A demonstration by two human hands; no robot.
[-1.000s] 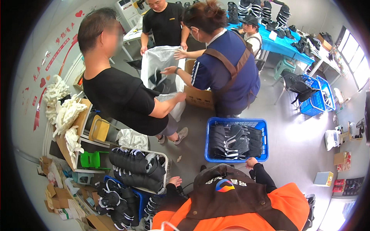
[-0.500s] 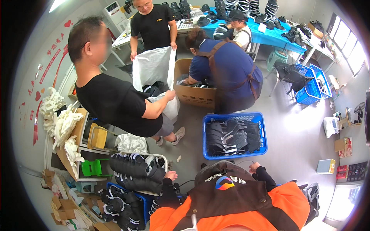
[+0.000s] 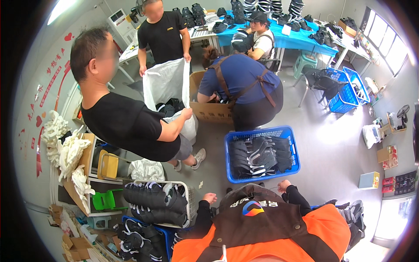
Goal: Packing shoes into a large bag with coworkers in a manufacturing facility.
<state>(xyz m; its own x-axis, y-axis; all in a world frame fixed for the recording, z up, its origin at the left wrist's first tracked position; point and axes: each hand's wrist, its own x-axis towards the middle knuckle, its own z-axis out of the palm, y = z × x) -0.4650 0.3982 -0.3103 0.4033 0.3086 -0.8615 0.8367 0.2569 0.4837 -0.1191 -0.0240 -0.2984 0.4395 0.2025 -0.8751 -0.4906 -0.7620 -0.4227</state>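
Blue cloth covers the table [image 3: 323,49] at the back. Nearer, a white sack [image 3: 166,85] is held open, part filled, with room above its dark contents. Beside it, a co-worker [image 3: 248,78] reaches into a cardboard box [image 3: 209,113]. The blue basket [image 3: 263,178] on the floor already holds rows of black pieces [image 3: 262,153] (shoe parts, probably), none of them in the wearer's hands. The white basket [image 3: 191,205], near the left hand [image 3: 210,198], is loaded too. That hand's fingers look apart, empty; the right hand [image 3: 284,186], just beyond the blue basket's near edge, is too small to tell.
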